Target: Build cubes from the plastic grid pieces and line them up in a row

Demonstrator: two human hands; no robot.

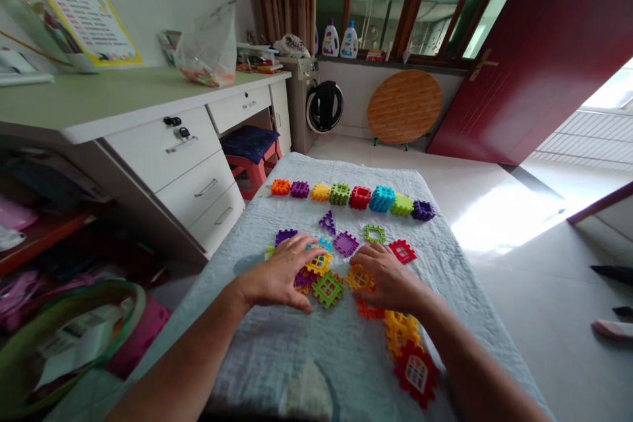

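My left hand (284, 271), fingers spread, rests over a small pile of plastic building tiles with toothed edges. Beside its fingertips are a yellow tile (320, 265) and a green tile (328, 289); the hand covers part of the pile. My right hand (393, 280) is over an orange-yellow tile (360, 278), thumb and fingers apart. Below that palm, an orange-red tile (370, 310) is partly covered. Yellow tiles (401, 331) and a red window tile (418, 372) lie by my right forearm. Farther out are a purple tile (346, 244), a green frame (374, 234) and a red tile (403, 251).
A row of stacked tiles in several colours, among them a blue stack (382, 199), crosses the far part of the cloth-covered table (277, 349). A purple triangle (327, 222) lies nearer. To the left stand a desk (123, 99) and a stool (251, 144).
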